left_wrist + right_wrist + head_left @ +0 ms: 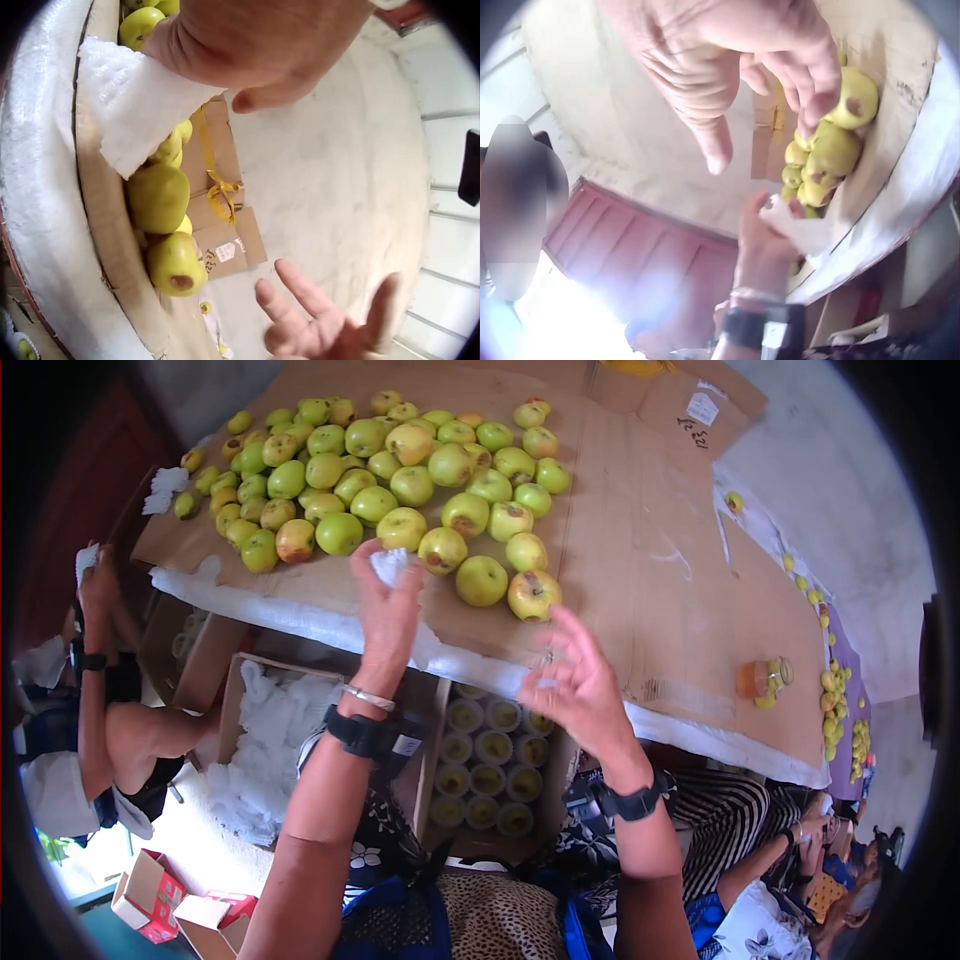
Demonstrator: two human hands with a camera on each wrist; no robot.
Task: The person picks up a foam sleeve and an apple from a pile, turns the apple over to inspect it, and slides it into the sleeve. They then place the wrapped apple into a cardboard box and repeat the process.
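My left hand holds a white foam net sleeve over the front of the cardboard-covered table. In the left wrist view the foam net sleeve hangs flattened from that hand. My right hand is raised at the table's front edge with its fingers spread and nothing in them. Just beyond its fingertips lies a yellow-green apple with a brown patch. Another apple sits between the two hands. A large spread of green and yellow apples covers the left and middle of the table.
Below the table edge stands a carton of white foam nets, beside a box with rows of sleeved apples. A jar lies at the table's right. People sit at both sides, and small red cartons are on the floor.
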